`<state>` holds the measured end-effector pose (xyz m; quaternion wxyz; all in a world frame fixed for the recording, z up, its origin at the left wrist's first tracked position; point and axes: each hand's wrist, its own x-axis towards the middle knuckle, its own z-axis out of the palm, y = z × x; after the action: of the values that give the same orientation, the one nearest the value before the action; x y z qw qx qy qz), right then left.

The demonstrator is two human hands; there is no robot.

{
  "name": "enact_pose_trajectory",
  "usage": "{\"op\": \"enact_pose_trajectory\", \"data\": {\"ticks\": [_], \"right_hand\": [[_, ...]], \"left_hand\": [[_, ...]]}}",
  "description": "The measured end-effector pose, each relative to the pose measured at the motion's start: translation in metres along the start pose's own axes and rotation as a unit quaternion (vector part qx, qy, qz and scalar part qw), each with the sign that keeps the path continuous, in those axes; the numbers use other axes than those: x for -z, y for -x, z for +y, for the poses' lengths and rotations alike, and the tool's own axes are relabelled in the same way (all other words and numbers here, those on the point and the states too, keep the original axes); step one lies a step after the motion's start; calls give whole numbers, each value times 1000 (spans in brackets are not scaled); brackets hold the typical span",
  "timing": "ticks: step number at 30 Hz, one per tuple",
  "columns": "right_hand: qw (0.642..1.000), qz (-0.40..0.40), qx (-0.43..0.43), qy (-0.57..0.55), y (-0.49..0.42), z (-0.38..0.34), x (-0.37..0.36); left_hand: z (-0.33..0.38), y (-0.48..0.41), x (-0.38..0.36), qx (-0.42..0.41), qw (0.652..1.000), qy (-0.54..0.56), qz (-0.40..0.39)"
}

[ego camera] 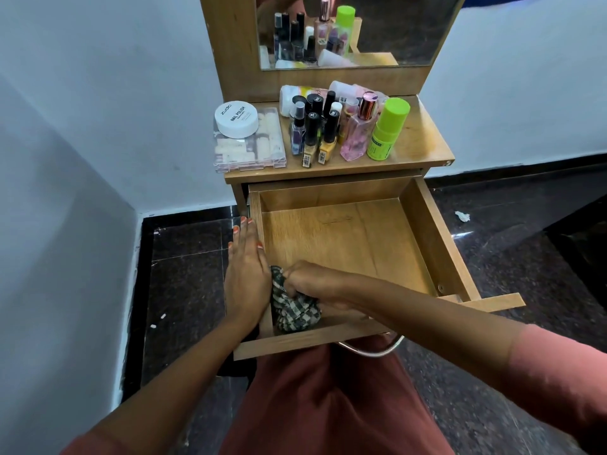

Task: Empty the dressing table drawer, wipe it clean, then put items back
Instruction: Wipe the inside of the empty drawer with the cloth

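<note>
Flat left hand [246, 277] braces drawer [437, 231] wall, right hand [312, 280] grips cloth [295, 311] at 7 o'clock; hard scrubbing may topple bottles [328, 126] at 12 o'clock.

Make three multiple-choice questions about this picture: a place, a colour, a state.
1. Where is the dark-and-white checked cloth? A. on the floor B. in the open wooden drawer's near-left corner C. on the lap
2. What colour is the tall plastic bottle at the wooden tabletop's right end? A. red B. lime green C. blue
3. How is the left hand? A. flat on the drawer's left wall B. gripping the cloth C. holding a jar
Answers: B, the right hand grips it there; B, bright green cap and body; A, fingers straight.
</note>
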<state>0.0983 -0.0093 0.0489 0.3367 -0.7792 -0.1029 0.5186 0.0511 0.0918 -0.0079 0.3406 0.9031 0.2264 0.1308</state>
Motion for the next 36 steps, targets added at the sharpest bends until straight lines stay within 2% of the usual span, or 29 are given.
{"op": "enact_pose_trajectory", "data": {"ticks": [3,8,17,24,30,36], "right_hand": [[996,-50,2,71,7,-4,16],[983,-65,53,165,10,-7,37],[960,-112,104,236,1,14,5],[959,-106,173,198,3,24,15],[973,-111,131,156,-1,31,21],[960,-103,100,240,-13,26,7]], "left_hand": [[-1,1,1,2,1000,-1,-4],[-1,1,0,0,1000,-5,-1],[-2,0,-2,5,1000,-13,8],[0,0,-2,3,1000,-26,7],[-1,1,-3,5,999,-31,10],[-1,2,-3,2,999,-30,14]]}}
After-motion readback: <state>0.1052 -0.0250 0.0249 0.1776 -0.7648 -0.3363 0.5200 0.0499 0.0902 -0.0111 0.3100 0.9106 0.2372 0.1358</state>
